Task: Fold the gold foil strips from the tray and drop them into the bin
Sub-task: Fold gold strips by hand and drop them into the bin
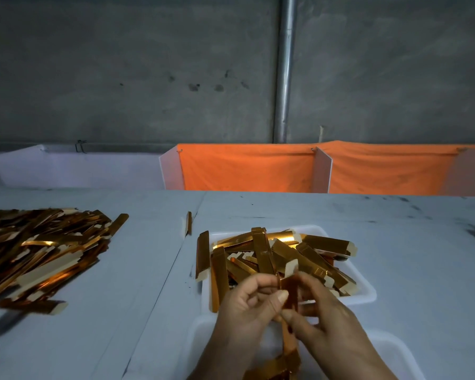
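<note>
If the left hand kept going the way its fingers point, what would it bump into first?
Probably the right hand. The left hand points rightward across the gold strip both pinch, so the strip and those fingers lie directly ahead.

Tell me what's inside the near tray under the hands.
A few gold strips lie in the near tray, below the strip both hands hold. The left hand and right hand cover most of its floor.
</note>
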`<action>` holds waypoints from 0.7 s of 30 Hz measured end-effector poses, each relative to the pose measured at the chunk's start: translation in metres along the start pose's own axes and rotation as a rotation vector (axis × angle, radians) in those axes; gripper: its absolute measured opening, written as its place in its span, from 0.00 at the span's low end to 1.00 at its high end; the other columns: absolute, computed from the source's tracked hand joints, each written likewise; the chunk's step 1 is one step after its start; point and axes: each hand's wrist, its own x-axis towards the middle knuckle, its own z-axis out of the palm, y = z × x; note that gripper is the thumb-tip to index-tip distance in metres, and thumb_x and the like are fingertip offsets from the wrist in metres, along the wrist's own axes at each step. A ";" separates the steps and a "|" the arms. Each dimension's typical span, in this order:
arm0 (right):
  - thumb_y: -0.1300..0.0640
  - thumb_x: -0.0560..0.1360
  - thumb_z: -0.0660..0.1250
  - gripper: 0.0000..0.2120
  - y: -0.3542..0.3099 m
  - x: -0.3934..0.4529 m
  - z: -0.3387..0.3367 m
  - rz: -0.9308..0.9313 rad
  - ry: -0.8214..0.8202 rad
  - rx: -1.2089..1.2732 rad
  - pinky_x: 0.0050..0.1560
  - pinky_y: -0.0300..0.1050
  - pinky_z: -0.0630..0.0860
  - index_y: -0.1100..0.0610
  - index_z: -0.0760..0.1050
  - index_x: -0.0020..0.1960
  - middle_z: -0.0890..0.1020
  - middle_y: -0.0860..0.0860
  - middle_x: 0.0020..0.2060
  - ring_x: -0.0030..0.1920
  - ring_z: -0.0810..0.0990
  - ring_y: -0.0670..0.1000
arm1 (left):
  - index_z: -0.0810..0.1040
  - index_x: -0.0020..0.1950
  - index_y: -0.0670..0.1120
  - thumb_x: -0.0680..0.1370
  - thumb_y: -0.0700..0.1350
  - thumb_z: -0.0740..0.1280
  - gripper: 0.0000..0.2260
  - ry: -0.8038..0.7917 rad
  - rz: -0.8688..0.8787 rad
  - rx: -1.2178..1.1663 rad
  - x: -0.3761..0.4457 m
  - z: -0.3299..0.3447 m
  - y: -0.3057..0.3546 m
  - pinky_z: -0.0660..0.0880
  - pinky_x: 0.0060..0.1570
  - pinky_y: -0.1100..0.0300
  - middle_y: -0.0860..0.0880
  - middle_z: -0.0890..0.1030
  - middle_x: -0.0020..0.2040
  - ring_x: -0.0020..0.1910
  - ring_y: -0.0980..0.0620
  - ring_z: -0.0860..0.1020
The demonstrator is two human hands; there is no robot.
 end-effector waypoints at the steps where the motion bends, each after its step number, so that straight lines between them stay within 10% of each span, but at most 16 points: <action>1: 0.46 0.74 0.69 0.27 0.000 0.000 -0.001 -0.026 0.026 -0.023 0.47 0.28 0.74 0.38 0.60 0.68 0.72 0.36 0.54 0.50 0.76 0.37 | 0.83 0.45 0.53 0.70 0.46 0.74 0.06 0.009 0.025 -0.002 0.000 0.000 0.000 0.75 0.39 0.66 0.51 0.83 0.38 0.37 0.57 0.80; 7: 0.49 0.70 0.74 0.18 0.009 0.000 -0.008 -0.026 -0.071 0.171 0.44 0.29 0.76 0.32 0.72 0.53 0.80 0.40 0.46 0.48 0.76 0.30 | 0.81 0.46 0.49 0.70 0.43 0.72 0.05 -0.024 0.066 -0.032 0.001 0.000 -0.001 0.76 0.39 0.64 0.46 0.83 0.40 0.40 0.52 0.82; 21: 0.55 0.69 0.76 0.19 0.010 -0.003 -0.004 0.071 -0.103 0.300 0.54 0.47 0.80 0.41 0.73 0.55 0.84 0.38 0.42 0.45 0.83 0.41 | 0.77 0.61 0.47 0.69 0.45 0.73 0.20 -0.193 -0.171 -0.056 0.003 -0.009 -0.006 0.77 0.53 0.59 0.48 0.83 0.55 0.57 0.50 0.80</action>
